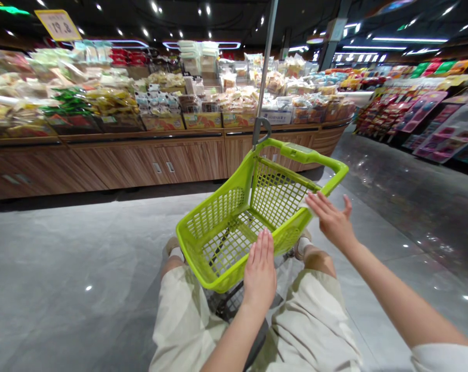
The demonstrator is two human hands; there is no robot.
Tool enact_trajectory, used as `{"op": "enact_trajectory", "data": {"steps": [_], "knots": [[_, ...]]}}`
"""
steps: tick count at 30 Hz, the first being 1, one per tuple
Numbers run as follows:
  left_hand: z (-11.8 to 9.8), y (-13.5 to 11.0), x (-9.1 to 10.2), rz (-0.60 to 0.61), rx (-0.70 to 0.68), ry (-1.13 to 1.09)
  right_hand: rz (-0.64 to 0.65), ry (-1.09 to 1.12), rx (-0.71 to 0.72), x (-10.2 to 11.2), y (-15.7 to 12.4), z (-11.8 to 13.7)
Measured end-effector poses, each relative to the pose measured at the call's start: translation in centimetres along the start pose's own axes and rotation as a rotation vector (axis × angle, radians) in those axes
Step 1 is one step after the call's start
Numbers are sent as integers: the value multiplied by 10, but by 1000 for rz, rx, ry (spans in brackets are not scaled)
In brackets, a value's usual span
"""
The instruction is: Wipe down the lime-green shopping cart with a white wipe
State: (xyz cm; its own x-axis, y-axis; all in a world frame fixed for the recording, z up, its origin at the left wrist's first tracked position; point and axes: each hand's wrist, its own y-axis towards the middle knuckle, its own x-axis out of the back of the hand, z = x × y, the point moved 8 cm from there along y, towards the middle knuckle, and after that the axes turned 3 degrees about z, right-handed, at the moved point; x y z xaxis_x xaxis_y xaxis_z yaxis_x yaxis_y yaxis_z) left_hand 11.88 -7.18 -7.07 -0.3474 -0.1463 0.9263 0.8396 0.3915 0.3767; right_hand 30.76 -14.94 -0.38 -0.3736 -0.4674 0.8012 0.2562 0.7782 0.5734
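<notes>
A lime-green plastic shopping basket (234,206) stands tilted in front of me on a wheeled frame, with nothing inside it. My left hand (260,271) lies flat, fingers stretched out, against the basket's near rim. My right hand (332,219) is open too, fingers straight, touching the basket's right edge just below the green handle (307,157). A grey pull rod (265,72) rises from the basket's far end. My knees in pale shorts show beneath the basket.
A long wooden display counter (148,163) piled with packaged foods runs across the back. Shelves of colourful packets (431,116) line the right side. Glossy grey floor (71,258) spreads to the left and right of the basket.
</notes>
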Motion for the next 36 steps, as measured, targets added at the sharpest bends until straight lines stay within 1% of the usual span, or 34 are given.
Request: {"op": "enact_trajectory", "data": {"steps": [1,2,3,4,6,8,10,11,13,15,16,18,19,21,22,23,24,25,26,27,28,29,31,33,34,36], "knots": [[-1,0,-1,2,1,3,-13,-10,-41,2,3,-10],[-1,0,-2,5,4,5,-20,-8,-75,3,4,-14],[-2,1,-3,6,9,7,-22,6,-104,3,4,-12],[-3,1,-3,6,16,9,-19,30,-125,3,2,-3],[-4,1,-3,1,27,9,3,103,-111,0,-6,31],[-4,1,-2,-6,31,12,51,186,-37,-4,-16,78],[-4,1,-2,-5,31,23,95,241,8,-7,-27,115],[-4,1,-1,-3,31,28,107,252,20,-8,-31,127],[-2,1,-1,-1,28,29,114,248,51,-7,-34,136],[-1,0,1,-4,23,15,121,225,121,-8,-34,130],[-1,0,1,-7,21,6,124,207,153,-9,-32,121],[0,-1,2,-10,14,-6,121,155,167,-9,-24,89],[0,-1,2,-8,10,-6,106,120,141,-8,-19,68],[-1,-1,2,-1,2,2,57,42,46,-4,-7,24],[-2,-1,1,2,-1,7,33,9,0,-1,-1,6],[-2,-1,1,3,-3,11,13,-12,-37,1,3,-7],[-3,-1,0,3,0,14,-1,-21,-70,2,6,-15],[-3,0,0,1,5,15,-9,-18,-100,3,7,-16],[-3,0,0,-2,12,17,-14,-4,-127,3,7,-12],[-3,0,-1,-5,19,18,-13,18,-145,2,5,-2],[-3,0,-1,-8,23,18,-7,46,-147,1,1,13],[-4,1,-1,-11,26,17,9,79,-127,-1,-3,33],[-4,1,0,-19,24,8,59,149,-44,-5,-14,77],[-4,1,1,-27,28,-2,98,203,23,-7,-24,112],[-3,1,1,-31,31,-3,107,219,45,-7,-28,123],[-2,0,1,-33,32,-1,127,235,92,-8,-32,130]]}}
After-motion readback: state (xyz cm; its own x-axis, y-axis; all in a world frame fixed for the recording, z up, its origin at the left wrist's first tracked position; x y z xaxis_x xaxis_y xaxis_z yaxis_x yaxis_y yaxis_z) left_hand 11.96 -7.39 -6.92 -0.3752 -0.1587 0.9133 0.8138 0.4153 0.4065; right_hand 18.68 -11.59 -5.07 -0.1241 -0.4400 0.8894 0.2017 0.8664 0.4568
